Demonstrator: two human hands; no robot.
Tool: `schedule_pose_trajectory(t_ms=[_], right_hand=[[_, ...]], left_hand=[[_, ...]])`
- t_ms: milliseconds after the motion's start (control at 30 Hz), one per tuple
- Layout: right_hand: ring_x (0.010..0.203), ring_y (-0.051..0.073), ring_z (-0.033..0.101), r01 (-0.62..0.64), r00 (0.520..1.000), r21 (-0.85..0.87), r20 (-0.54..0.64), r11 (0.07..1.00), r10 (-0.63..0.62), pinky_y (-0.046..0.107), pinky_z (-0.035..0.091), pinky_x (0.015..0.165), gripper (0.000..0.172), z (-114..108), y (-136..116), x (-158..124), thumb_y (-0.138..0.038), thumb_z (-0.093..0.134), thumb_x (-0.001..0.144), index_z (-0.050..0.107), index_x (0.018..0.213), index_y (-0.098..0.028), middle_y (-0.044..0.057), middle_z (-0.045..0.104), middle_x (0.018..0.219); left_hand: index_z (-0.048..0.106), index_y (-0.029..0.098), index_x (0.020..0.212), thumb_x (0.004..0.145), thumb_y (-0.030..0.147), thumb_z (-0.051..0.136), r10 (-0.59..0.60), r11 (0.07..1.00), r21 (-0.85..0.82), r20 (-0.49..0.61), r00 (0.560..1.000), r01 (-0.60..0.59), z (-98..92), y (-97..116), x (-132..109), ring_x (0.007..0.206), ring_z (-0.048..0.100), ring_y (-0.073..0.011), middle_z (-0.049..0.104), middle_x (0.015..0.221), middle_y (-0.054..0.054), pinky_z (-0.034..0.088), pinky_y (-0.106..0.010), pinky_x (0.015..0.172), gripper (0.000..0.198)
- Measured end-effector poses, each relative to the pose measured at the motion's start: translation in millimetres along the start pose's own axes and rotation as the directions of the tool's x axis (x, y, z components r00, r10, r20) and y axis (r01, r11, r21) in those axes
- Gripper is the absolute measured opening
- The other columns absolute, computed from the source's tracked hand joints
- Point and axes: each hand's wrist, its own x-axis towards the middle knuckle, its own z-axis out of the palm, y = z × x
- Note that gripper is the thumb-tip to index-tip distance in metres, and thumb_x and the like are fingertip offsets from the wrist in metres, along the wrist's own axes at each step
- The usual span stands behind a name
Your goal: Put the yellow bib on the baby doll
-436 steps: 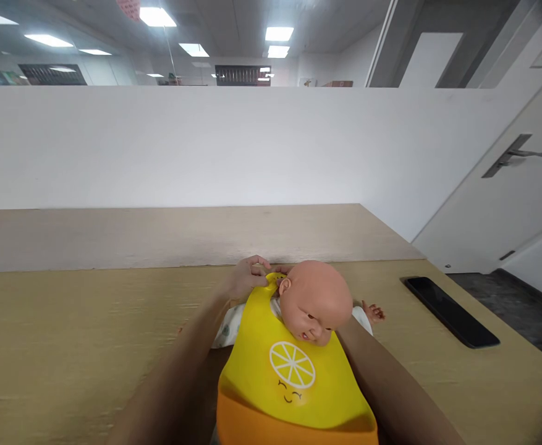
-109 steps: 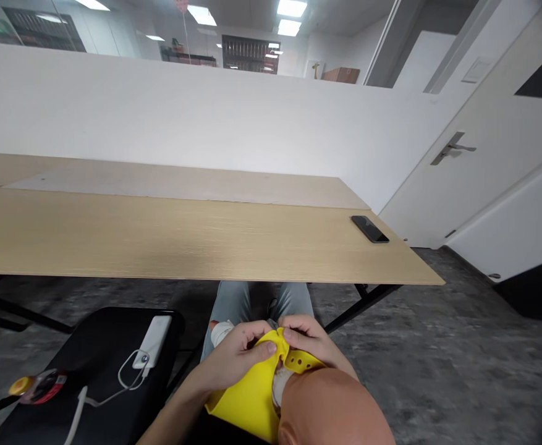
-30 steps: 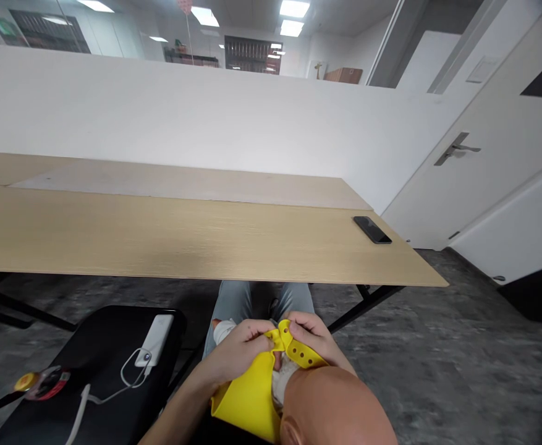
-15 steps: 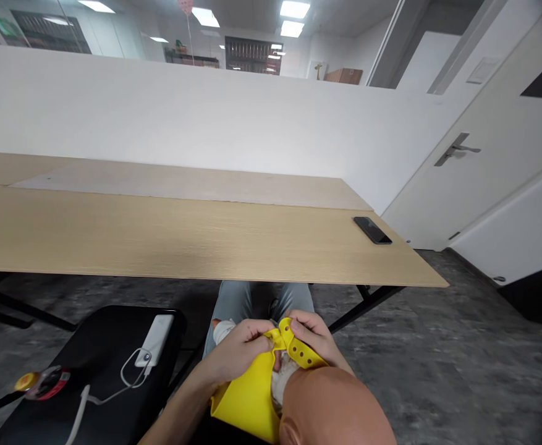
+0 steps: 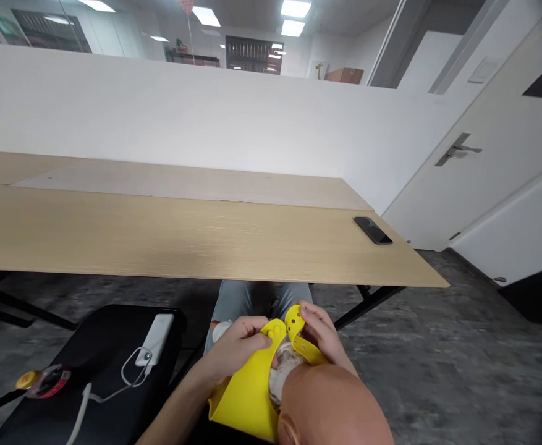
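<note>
A doll (image 5: 338, 405) with a bald head rests on my lap, seen from behind and above. Round its neck lies a yellow bib (image 5: 247, 395), whose two strap ends are apart at the nape. My left hand (image 5: 243, 346) pinches the strap end that carries small raised knobs. In my right hand (image 5: 321, 330) is the other strap end, the one with several holes, standing upright between the fingers. White cloth on the doll shows between the straps. The doll's front and most of its body are hidden.
A wooden table (image 5: 182, 238) spans the space ahead, with a black phone (image 5: 372, 230) near its right end. To my left, a black chair seat (image 5: 113, 346) bears a white power bank (image 5: 156, 340) with a cable and a roll of tape (image 5: 50, 382). A white door (image 5: 497, 142) stands at right.
The two bib strap ends, overlapping before, have come apart. My right hand has lifted the holed end slightly up and right, and the knobbed end now shows in my left hand.
</note>
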Motion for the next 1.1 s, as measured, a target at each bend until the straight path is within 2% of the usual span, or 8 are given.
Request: schedule_pose_trajectory(t_ms=[167,333,433,567,733,800,900,1100], right_hand=[[0.068,0.013,0.05,0.055,0.982,-0.049,0.186,0.997,-0.045,0.025,0.041,0.064,0.038,4.5,-4.4,1.5,-0.053,0.064,0.082,0.056,0.079,-0.016,0.004,0.055,0.079],[0.104,0.023,0.055,0.083,0.957,-0.086,0.283,0.993,-0.055,0.032,0.046,0.083,0.048,7.7,-8.9,-0.8,-0.053,0.062,0.082,0.06,0.115,-0.019,0.013,0.057,0.122],[0.103,0.023,0.058,0.08,0.948,-0.082,0.314,0.993,-0.05,0.034,0.044,0.085,0.05,4.0,-7.9,-1.8,-0.048,0.063,0.084,0.057,0.125,-0.022,0.012,0.058,0.119],[0.074,0.013,0.053,0.148,0.982,-0.165,0.14,0.975,-0.125,0.025,0.041,0.068,0.034,-8.3,-0.2,6.4,-0.033,0.068,0.081,0.065,0.112,-0.02,0.004,0.059,0.085],[0.047,0.007,0.029,0.078,0.995,-0.091,-0.047,0.993,-0.082,0.021,0.023,0.047,0.027,-16.0,1.1,13.1,-0.035,0.064,0.078,0.069,0.096,-0.016,-0.005,0.031,0.054],[0.047,0.006,0.027,0.064,0.989,-0.212,-0.115,0.975,-0.09,0.02,0.02,0.046,0.029,-18.3,-3.9,8.9,-0.04,0.063,0.079,0.069,0.095,-0.016,-0.005,0.034,0.055],[0.064,0.011,0.048,0.059,0.984,-0.492,-0.12,0.868,-0.135,0.022,0.035,0.056,0.035,-25.1,-10.3,-4.1,-0.048,0.06,0.084,0.069,0.101,-0.018,0.003,0.058,0.079],[0.098,0.022,0.057,0.013,0.998,-0.686,-0.034,0.728,-0.049,0.031,0.044,0.085,0.041,-44.3,-4.4,-39.1,-0.053,0.053,0.089,0.069,0.105,-0.018,0.009,0.064,0.105]], left_hand=[[0.06,0.016,0.072,0.072,0.029,0.061,-0.009,0.999,-0.038,-0.02,1.0,0.008,-1.2,-1.9,0.9,0.052,0.054,-0.0104,0.062,0.058,0.003,0.035,-0.019,0.05,0.013],[0.06,0.015,0.076,0.075,0.032,0.063,0.007,1.0,-0.029,-0.013,1.0,-0.007,-0.8,-3.1,1.1,0.054,0.055,-0.011,0.065,0.062,0.001,0.036,-0.02,0.052,0.016],[0.061,0.015,0.078,0.077,0.034,0.063,0.007,1.0,-0.013,0.004,1.0,-0.007,-0.5,-2.3,0.4,0.054,0.055,-0.0114,0.065,0.065,0.0,0.036,-0.021,0.053,0.02],[0.058,0.015,0.076,0.079,0.038,0.063,0.02,0.998,0.062,0.013,1.0,-0.02,-3.2,-3.0,-2.5,0.058,0.053,-0.0117,0.063,0.067,0.0,0.035,-0.021,0.054,0.024],[0.056,0.015,0.077,0.083,0.043,0.061,0.097,0.976,0.2,-0.04,0.994,-0.087,-15.1,-14.1,-2.5,0.063,0.049,-0.011,0.055,0.071,0.001,0.033,-0.02,0.055,0.029],[0.059,0.014,0.081,0.085,0.04,0.06,0.194,0.943,0.287,-0.058,0.979,-0.17,-20.0,-19.1,-0.8,0.072,0.051,-0.0128,0.056,0.079,0.0,0.037,-0.021,0.061,0.026],[0.065,0.015,0.087,0.088,0.035,0.056,0.312,0.859,0.434,-0.02,0.95,-0.273,-24.3,-23.2,0.9,0.084,0.054,-0.0156,0.058,0.091,-0.003,0.042,-0.023,0.072,0.021],[0.066,0.02,0.11,0.088,0.032,0.056,0.311,0.754,0.567,0.136,0.941,-0.331,-33.7,-19.1,-5.1,0.105,0.057,-0.0201,0.061,0.116,-0.006,0.045,-0.029,0.091,0.026]])
